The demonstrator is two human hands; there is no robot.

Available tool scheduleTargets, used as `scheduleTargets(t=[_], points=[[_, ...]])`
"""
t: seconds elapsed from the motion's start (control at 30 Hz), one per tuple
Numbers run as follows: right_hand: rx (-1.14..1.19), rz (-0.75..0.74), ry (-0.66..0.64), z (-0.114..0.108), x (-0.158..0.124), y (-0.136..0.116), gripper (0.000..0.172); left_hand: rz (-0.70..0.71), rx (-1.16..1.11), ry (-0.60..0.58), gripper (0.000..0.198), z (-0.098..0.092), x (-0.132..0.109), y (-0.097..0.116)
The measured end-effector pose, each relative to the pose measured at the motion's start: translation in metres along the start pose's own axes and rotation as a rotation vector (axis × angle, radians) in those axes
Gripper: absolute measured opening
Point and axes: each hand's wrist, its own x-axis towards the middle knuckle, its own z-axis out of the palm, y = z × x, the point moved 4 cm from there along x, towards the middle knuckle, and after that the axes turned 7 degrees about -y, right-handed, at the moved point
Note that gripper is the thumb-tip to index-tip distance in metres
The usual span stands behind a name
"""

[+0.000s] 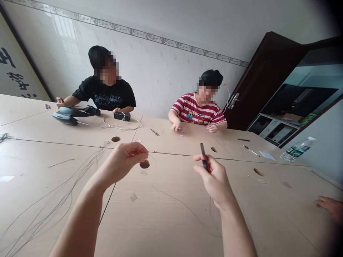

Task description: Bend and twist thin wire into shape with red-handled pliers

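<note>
My left hand (131, 153) is raised over the table, thumb and fingertips pinched on the end of a thin wire (174, 198). From there the wire hangs in a curve and trails across the tabletop towards my right forearm. My right hand (211, 171) is closed around a small hand tool (205, 162) with a red and black handle. Its narrow metal end points up and away from me; its exact kind cannot be made out. The two hands are well apart. Left of my left arm lies a loose bundle of long thin wires (72, 178).
Across the table (150, 228) sit two people, one in a black shirt (107, 94), one in a striped shirt (198, 109). A headset (69, 116), a black box (122, 116), pens (251, 150), a water bottle (298, 149) and cable holes (144, 164) are around. Another person's hand (331, 207) rests at right.
</note>
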Motion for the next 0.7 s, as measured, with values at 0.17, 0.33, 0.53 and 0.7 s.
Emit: scheduleTargets(t=[0.17,0.33,0.53,0.7], points=[[0.126,-0.064,-0.275,0.038,-0.017,-0.016,0.015,0.088,-0.116,-0.201,0.010,0.020,-0.005,0.011],[0.180,-0.048,-0.375,0.050,-0.024,-0.021,0.016,0.162,-0.065,-0.276,0.011,0.028,-0.011,0.020],[0.158,-0.010,-0.454,0.047,-0.031,-0.036,0.017,0.109,0.003,-0.340,0.009,0.031,-0.018,0.030],[0.121,-0.034,-0.443,0.047,-0.033,-0.041,0.016,0.109,0.036,-0.368,0.009,0.034,-0.019,0.032]])
